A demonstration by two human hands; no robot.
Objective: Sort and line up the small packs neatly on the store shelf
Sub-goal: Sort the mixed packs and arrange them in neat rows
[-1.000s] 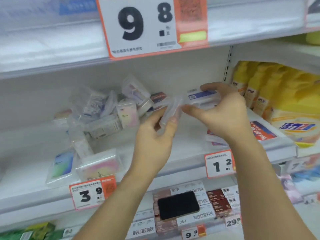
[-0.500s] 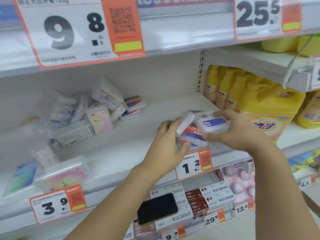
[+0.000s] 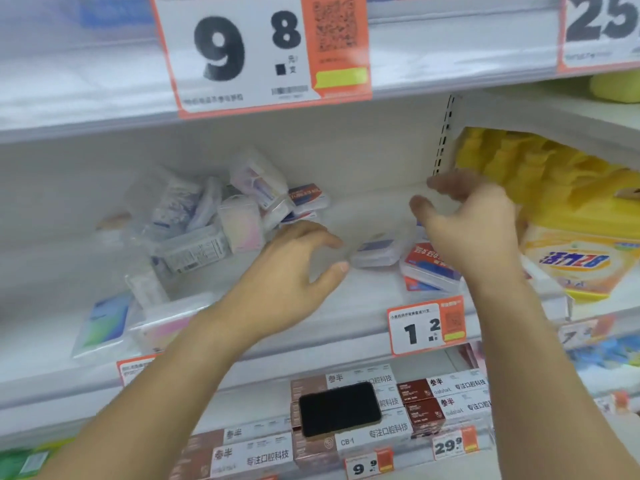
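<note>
Shelf (image 3: 346, 299) holds clear packs (image 3: 375, 252) (jumbled leftward), hands (image 3: 474, 230) empty.

Both hands (image 3: 287, 271) (image 3: 474, 233) open over shelf (image 3: 346, 306), empty; small clear pack (image 3: 375, 252) lying between them

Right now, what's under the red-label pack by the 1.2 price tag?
The red-label pack lies on another clear pack with a red and blue label. The right hand covers its far end; anything behind is hidden.

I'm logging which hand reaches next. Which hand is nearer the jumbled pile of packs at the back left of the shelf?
Left. The left hand hovers just right of the pile of packs, its fingers empty. The right hand is far to the right, above the red-and-blue packs.
</note>
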